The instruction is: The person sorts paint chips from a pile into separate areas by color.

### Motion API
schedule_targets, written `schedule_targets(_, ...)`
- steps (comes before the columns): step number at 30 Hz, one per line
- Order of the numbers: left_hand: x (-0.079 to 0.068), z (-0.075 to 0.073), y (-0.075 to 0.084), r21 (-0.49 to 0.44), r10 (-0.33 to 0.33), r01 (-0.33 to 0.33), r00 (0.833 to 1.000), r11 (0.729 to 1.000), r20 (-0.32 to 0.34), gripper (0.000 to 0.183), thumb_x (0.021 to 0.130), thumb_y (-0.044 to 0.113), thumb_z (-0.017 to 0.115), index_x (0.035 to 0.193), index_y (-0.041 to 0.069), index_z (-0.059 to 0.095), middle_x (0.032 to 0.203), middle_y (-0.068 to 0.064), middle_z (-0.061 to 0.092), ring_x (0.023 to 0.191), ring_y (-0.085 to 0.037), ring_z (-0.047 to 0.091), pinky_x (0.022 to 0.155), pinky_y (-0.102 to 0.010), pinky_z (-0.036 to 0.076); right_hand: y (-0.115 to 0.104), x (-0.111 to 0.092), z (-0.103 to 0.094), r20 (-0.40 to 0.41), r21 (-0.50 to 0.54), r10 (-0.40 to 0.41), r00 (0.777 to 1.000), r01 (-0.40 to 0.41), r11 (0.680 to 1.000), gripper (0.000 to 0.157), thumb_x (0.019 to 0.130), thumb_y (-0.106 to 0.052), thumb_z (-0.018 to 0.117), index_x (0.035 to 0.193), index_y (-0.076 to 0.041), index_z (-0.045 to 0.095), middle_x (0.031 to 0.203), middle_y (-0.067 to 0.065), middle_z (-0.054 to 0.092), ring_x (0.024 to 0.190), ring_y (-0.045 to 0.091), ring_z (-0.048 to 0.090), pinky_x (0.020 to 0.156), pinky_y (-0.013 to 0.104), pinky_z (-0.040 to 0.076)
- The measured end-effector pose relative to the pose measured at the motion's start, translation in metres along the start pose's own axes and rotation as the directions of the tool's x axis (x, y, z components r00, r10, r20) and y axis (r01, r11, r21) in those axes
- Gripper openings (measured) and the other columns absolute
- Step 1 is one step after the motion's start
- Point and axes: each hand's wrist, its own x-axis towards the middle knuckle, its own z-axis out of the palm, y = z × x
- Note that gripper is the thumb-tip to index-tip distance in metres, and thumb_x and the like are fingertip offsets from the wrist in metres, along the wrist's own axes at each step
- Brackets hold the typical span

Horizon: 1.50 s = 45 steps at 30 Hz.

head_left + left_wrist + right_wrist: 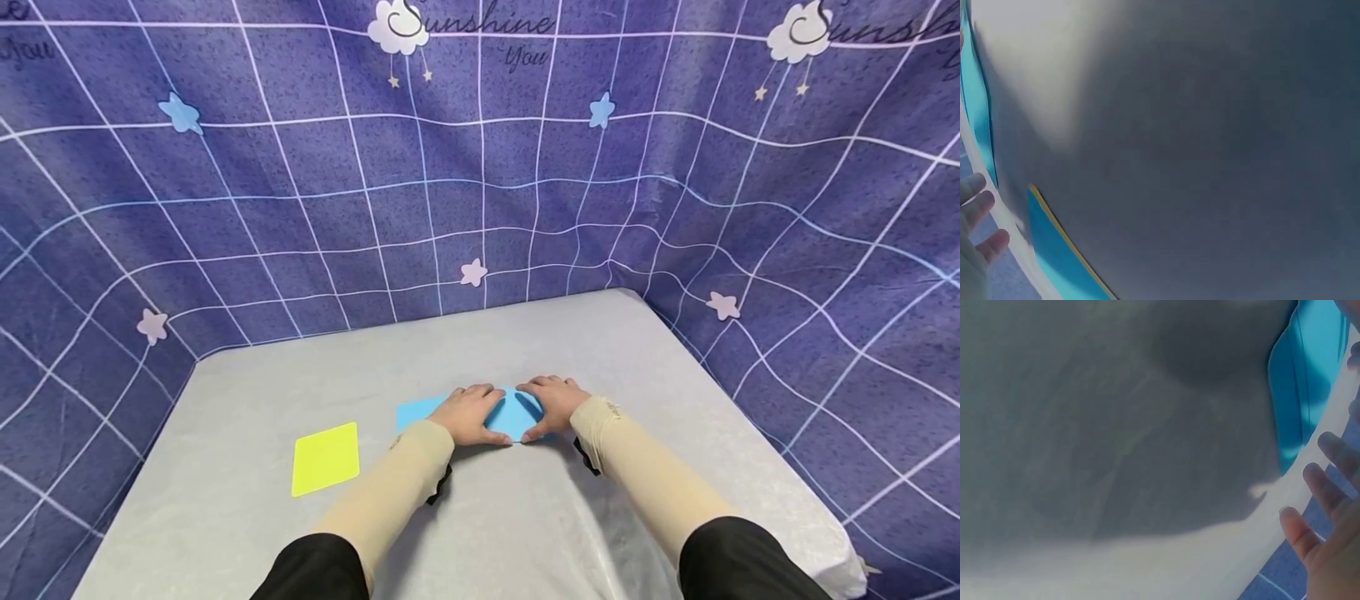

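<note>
In the lower middle of the head view, we see the left hand (467,414) and the right hand (555,405) at opposite sides of a thin, bright-blue sheet (512,415), each thumb spread from its fingers. Left of them, we find a flat blue piece (418,410) and, lower left, a flat yellow square (326,459) on the pale grey tabletop (262,387).

At the head view's centre, the left hand (468,414) hides one end of the flat blue sheet (414,412), the right hand (557,404) part of the bent blue sheet (515,414). The frame cuts black sleeves (318,567) below, lettering (870,32) upper right.
</note>
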Motion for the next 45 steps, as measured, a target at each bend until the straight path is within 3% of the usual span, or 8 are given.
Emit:
schedule_targets(7, -0.014, 0.002, -0.022, 0.004, -0.022, 0.022, 1.0, 1.0, -0.021, 0.099, 0.087, 0.074, 0.066, 0.157, 0.01, 0.042, 0.156, -0.017, 0.045, 0.143, -0.035, 0.043, 0.116, -0.055, 0.033, -0.017, 0.01, -0.003, 0.009, -0.029, 0.009, 1.0, -0.009, 1.0, 0.096, 0.08, -0.06, 0.083, 0.157, -0.017, 0.046, 0.154, 0.013, 0.048, 0.14, 0.036, 0.044, 0.109, 0.059, 0.038)
schedule_targets(16, -0.039, -0.002, -0.047, -0.02, -0.122, 0.122, 0.992, 0.992, -0.024, 0.1, 0.084, 0.071, 0.073, 0.158, 0.012, 0.041, 0.156, -0.017, 0.044, 0.144, -0.036, 0.042, 0.118, -0.054, 0.031, -0.037, 0.028, 0.002, 0.0, -0.032, -0.058, 0.998, 0.058, 0.998, 0.097, 0.08, -0.061, 0.083, 0.157, -0.017, 0.046, 0.155, 0.013, 0.047, 0.142, 0.037, 0.043, 0.111, 0.062, 0.036)
schedule_targets(24, -0.065, -0.009, -0.058, -0.036, -0.2, 0.199, 0.979, 0.979, -0.032, 0.103, 0.079, 0.069, 0.078, 0.157, 0.011, 0.043, 0.154, -0.017, 0.048, 0.142, -0.034, 0.044, 0.117, -0.051, 0.033, -0.059, 0.041, 0.007, 0.0, -0.025, -0.116, 0.993, 0.116, 0.993, 0.098, 0.079, -0.062, 0.083, 0.157, -0.017, 0.045, 0.154, 0.013, 0.048, 0.14, 0.038, 0.045, 0.109, 0.062, 0.038)
schedule_targets(33, -0.083, -0.006, -0.073, -0.05, -0.255, 0.252, 0.965, 0.966, -0.061, 0.104, 0.077, 0.07, 0.08, 0.156, 0.012, 0.044, 0.153, -0.016, 0.048, 0.141, -0.033, 0.045, 0.116, -0.05, 0.035, -0.078, 0.059, 0.019, -0.009, -0.045, -0.163, 0.987, 0.162, 0.986, 0.098, 0.08, -0.066, 0.08, 0.158, -0.019, 0.044, 0.155, 0.012, 0.048, 0.141, 0.033, 0.046, 0.11, 0.06, 0.037)
schedule_targets(45, -0.097, -0.011, -0.076, -0.054, -0.313, 0.311, 0.949, 0.949, -0.032, 0.106, 0.077, 0.069, 0.08, 0.157, 0.011, 0.042, 0.154, -0.017, 0.046, 0.143, -0.033, 0.043, 0.115, -0.051, 0.035, -0.099, 0.072, 0.03, 0.007, -0.06, -0.192, 0.981, 0.192, 0.979, 0.1, 0.079, -0.071, 0.077, 0.158, -0.019, 0.044, 0.156, 0.009, 0.047, 0.142, 0.028, 0.045, 0.113, 0.058, 0.036)
